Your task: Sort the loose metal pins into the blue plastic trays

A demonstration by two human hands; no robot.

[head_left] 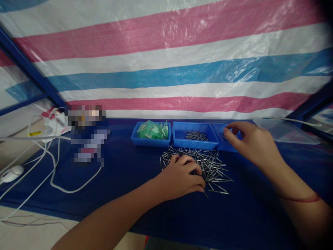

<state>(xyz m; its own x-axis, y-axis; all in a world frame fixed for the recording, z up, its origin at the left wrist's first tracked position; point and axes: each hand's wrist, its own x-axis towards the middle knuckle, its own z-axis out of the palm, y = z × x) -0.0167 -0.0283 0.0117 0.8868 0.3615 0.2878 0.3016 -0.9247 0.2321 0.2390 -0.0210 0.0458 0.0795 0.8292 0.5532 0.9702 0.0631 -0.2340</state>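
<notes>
Near the middle of the desk (125,173), the left hand (182,175) lies palm down with fingers curled on a loose pile of metal pins (213,170). It seems to steady or gather them, but whether it grips any cannot be told. The pile lies just before a row of three blue trays toward the far edge, probably for a short reach. The right hand (249,142) hovers over the right tray (220,139), fingertips pinched narrow, with anything between them hidden. The middle tray (195,144) holds a few pins, the left tray (151,141) green packets (153,130). A clear lid (286,133) lies by the far right corner.
</notes>
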